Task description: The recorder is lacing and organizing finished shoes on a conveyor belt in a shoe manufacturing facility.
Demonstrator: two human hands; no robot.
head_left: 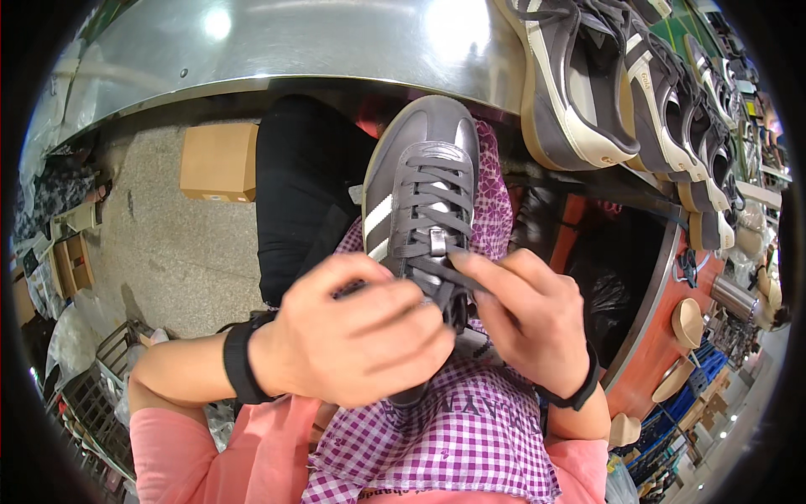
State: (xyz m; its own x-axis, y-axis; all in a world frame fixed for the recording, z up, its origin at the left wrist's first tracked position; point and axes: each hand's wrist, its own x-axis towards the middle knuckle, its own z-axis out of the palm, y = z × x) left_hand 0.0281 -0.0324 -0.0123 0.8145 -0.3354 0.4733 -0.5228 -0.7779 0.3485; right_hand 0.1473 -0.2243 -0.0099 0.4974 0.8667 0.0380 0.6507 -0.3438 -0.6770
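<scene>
A grey suede sneaker (pixel 424 193) with white side stripes lies toe-away on the purple checked apron (pixel 453 428) over the person's lap. The left hand (pixel 357 328) is curled closed over its heel end, while the right hand (pixel 529 315) pinches a flat grey lace (pixel 457 273) between thumb and forefinger. Matching gum-soled sneakers (pixel 588 84) line the right edge of the polished metal table (pixel 311 42).
</scene>
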